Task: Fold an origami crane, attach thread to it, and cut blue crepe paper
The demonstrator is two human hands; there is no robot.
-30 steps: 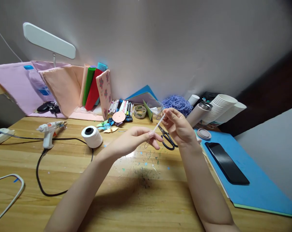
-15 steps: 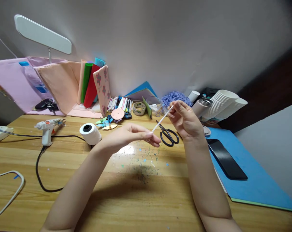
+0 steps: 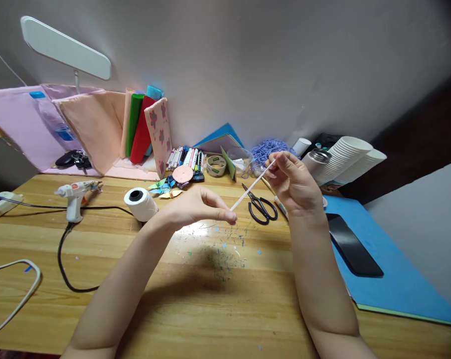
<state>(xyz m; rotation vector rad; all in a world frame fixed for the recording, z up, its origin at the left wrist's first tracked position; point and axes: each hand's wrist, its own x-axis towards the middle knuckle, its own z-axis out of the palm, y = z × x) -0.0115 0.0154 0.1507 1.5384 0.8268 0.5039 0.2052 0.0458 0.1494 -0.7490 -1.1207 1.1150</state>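
A taut, straight white strand [image 3: 252,186], which looks like thread laid together, runs slanting between my two hands above the table. My left hand [image 3: 205,207] pinches its lower end between thumb and fingertips. At the upper right end, my right hand [image 3: 294,180] grips it with thumb and bent fingers. Beneath the strand, black-handled scissors [image 3: 261,208] lie with their blades pointing away, touched by neither hand. A spool of white thread [image 3: 141,203] stands just behind my left wrist. A faint thin line shows on the table below my left hand.
Small paper scraps [image 3: 227,254] litter the wooden table [image 3: 210,319]. On the left are a glue gun [image 3: 75,199] and its cable. Markers [image 3: 188,158], a tape roll [image 3: 215,166] and paper cups [image 3: 341,159] line the back. A black phone [image 3: 354,247] rests on blue sheets [image 3: 400,284].
My hands have moved apart, the right one up and rightward, so more of the white strand shows between them. The left fingers have closed more tightly. The view has shifted slightly.
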